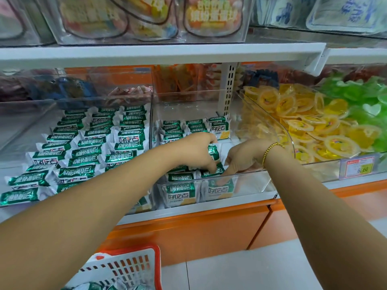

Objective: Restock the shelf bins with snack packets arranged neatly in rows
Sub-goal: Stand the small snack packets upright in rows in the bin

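Green-and-white snack packets fill two clear shelf bins. The left bin (151, 114) holds three full rows of packets (88, 151). The middle bin (251, 185) holds rows at its back and front, with a bare patch at its right. My left hand (196, 152) reaches into the middle bin and grips a green packet (213, 152) upright. My right hand (240, 158), with a gold bracelet on the wrist, dips into the same bin, fingers pointing down and touching the front-row packets (219, 188).
A white-and-orange basket (129, 266) with more green packets sits on the floor at the lower left. To the right, a clear bin (289, 130) holds yellow and green jelly sweets. A price tag (359, 166) hangs on the shelf edge. Another shelf (159, 53) runs overhead.
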{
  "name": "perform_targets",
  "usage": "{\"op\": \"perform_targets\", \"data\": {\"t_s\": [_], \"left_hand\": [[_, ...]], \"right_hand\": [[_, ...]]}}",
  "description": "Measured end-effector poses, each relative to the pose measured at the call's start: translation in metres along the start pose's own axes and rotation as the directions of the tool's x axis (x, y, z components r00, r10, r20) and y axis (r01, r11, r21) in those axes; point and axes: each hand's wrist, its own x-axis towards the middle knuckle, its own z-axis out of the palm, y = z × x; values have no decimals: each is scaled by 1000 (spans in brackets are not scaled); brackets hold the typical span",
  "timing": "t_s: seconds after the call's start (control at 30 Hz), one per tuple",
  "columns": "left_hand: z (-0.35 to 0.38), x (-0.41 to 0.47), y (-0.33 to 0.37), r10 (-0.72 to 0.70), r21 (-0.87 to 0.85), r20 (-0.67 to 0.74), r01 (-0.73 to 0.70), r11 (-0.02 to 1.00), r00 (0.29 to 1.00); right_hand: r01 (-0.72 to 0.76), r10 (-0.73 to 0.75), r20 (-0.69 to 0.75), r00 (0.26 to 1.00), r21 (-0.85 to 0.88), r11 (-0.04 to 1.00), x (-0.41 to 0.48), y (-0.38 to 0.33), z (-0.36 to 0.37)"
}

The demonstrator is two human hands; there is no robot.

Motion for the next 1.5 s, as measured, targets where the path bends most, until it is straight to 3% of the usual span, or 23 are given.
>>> {"op": "perform_targets", "data": {"t_s": [0.1, 0.17, 0.3, 0.4, 0.53, 0.6, 0.67, 0.83, 0.97, 1.1, 1.17, 1.33, 1.4, 1.5], "left_hand": [[-10, -5, 0, -91, -137, -207, 63, 989, 974], [-16, -7, -2, -173, -266, -257, 103, 959, 951], [-19, -13, -6, -273, -408, -244, 157, 899, 931], [-17, -13, -9, -206, -455, -209, 91, 886, 956], [-12, -10, -7, -160, -545, -288, -24, 838, 944], [-10, -8, -3, -134, -591, -327, -92, 801, 936], [-8, -6, 3, -101, -590, -394, -167, 790, 913], [-6, -2, 13, -10, -455, -464, -228, 861, 886], [-5, 4, 15, -63, -447, -407, -139, 883, 911], [-11, 8, 13, -47, -456, -198, -50, 889, 979], [-15, 18, 15, -25, -437, -226, -79, 896, 974], [-18, 59, 26, -20, -61, -324, 0, 998, 946], [-14, 75, 26, -19, 44, -311, 35, 998, 950], [-5, 96, 21, -20, 163, -269, 66, 984, 963]], "right_hand": [[13, -13, 15, 1000, 44, 999, 2, -8, 2], [12, -14, 27, 1000, 81, 997, 1, -12, 4], [13, -13, -14, 1000, 49, 999, -14, -10, 6], [51, -19, -135, 991, 232, 971, -31, -1, -6], [287, -177, -235, 956, 612, 737, -44, 11, -20], [376, -225, -303, 926, 703, 603, -46, 11, -19], [427, -209, -376, 903, 730, 534, -46, 11, -16], [580, -238, -614, 752, 446, 682, -49, 15, -17], [550, -252, -586, 770, 409, 728, -47, 17, -19], [527, -174, -629, 757, 432, 732, -51, 31, -26], [510, -133, -661, 738, 419, 751, -53, 37, -29], [277, 146, -869, 473, 303, 912, -46, 46, -23], [186, 148, -883, 445, 253, 949, -42, 50, -17], [173, 123, -895, 429, 215, 961, -36, 53, -13]]}}
